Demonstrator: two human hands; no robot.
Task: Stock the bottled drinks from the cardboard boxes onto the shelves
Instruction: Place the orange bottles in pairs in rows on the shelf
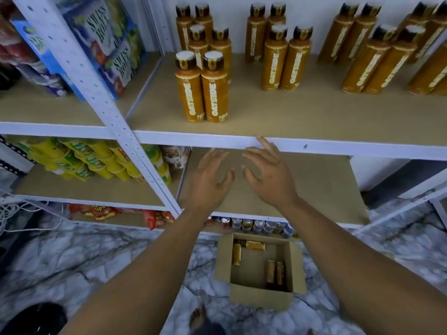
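A white metal rack with tan shelf boards stands on a marbled floor. Above the cardboard box, the left grip and the right grip hover empty, fingers spread. The right one's fingertips reach the white rail. Inside the box a few brown bottles lie or lean. High above the box, orange bottles stand in paired rows on the upper shelf. A hasty placement could clip the tall front pair and topple the row behind. Their vertical white lettering is too blurred to read. The packets up and left of the box seem to say "Swiss Roll".
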